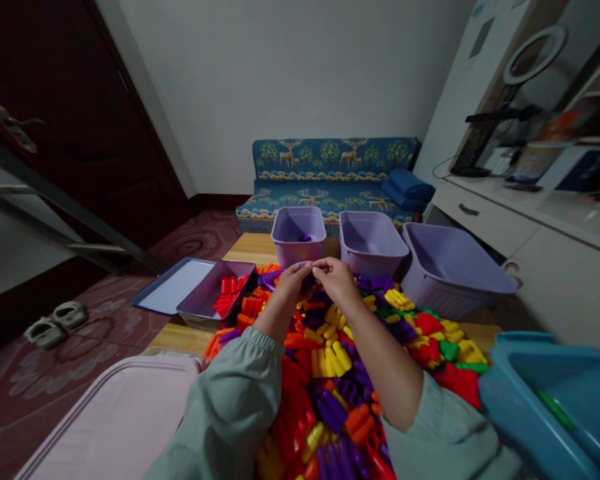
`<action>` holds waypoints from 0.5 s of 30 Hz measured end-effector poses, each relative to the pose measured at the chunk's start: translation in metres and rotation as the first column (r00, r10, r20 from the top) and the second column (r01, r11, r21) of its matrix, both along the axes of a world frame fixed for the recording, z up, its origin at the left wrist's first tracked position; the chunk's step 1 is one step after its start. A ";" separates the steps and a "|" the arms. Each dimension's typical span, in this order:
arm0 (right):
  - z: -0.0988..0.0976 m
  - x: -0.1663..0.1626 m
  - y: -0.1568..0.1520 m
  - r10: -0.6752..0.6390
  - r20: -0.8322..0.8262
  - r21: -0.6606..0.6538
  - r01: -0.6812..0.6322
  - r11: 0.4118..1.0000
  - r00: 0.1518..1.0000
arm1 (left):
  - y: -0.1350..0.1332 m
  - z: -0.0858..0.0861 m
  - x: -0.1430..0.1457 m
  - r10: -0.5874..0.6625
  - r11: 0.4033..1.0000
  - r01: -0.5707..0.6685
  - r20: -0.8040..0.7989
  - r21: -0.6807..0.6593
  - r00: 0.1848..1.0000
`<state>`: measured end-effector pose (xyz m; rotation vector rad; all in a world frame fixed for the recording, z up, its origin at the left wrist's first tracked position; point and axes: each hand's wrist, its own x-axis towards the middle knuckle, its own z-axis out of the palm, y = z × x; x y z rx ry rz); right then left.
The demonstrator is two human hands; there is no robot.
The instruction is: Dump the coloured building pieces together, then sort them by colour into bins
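My left hand (293, 279) and my right hand (334, 277) meet above the far part of a pile of plastic pieces, just in front of the purple bins. Both are closed, with thumbs and fingertips pinched together. Whatever sits between the fingertips is too small and hidden to name; a bit of purple shows near them. Below my forearms spread yellow pieces (331, 360), purple pieces (333, 412), orange pieces (360, 423) and red pieces (293, 393), many joined side by side in finger-like rows.
Beyond my hands stand a left lilac bin (299, 250) with a purple piece inside, a middle bin (373, 257) and a right bin (450, 290). An open tin (203, 320) holds red pieces at left. A blue tub (510, 387) and a pink lid (125, 413) flank me.
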<state>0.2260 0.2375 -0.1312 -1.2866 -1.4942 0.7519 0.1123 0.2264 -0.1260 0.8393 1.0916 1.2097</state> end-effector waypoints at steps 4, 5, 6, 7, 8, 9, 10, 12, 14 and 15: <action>0.003 0.001 0.017 -0.078 0.120 0.033 0.074 0.997 0.990 | 0.016 0.002 -0.006 0.110 0.994 -0.109 -0.030 0.025 0.993; 0.007 0.000 0.023 -0.091 0.168 0.047 0.084 0.995 0.982 | 0.020 0.006 -0.007 0.139 0.990 -0.138 -0.033 0.034 0.990; 0.012 -0.002 0.029 -0.094 0.220 0.056 0.083 0.995 0.971 | 0.023 0.011 -0.008 0.162 0.986 -0.160 -0.029 0.048 0.986; 0.016 -0.004 0.035 -0.084 0.273 0.055 0.072 0.996 0.958 | 0.027 0.017 -0.009 0.176 0.983 -0.175 -0.019 0.064 0.984; 0.019 -0.006 0.040 -0.066 0.324 0.044 0.054 0.998 0.944 | 0.031 0.023 -0.009 0.180 0.980 -0.179 0.001 0.082 0.984; 0.022 -0.008 0.046 -0.044 0.371 0.026 0.037 0.999 0.927 | 0.035 0.030 -0.009 0.179 0.979 -0.181 0.026 0.095 0.984; 0.024 -0.009 0.051 -0.022 0.419 0.002 0.023 1.000 0.908 | 0.040 0.036 -0.008 0.178 0.978 -0.183 0.054 0.099 0.983; 0.023 -0.012 0.059 0.016 0.504 -0.043 0.006 0.999 0.863 | 0.049 0.048 -0.007 0.178 0.979 -0.190 0.142 0.076 0.974; 0.020 -0.013 0.064 0.038 0.553 -0.068 0.000 0.998 0.832 | 0.059 0.056 -0.007 0.185 0.979 -0.199 0.235 0.037 0.954; 0.018 -0.013 0.065 0.047 0.564 -0.073 -0.006 0.997 0.824 | 0.064 0.059 -0.007 0.190 0.979 -0.203 0.271 0.021 0.944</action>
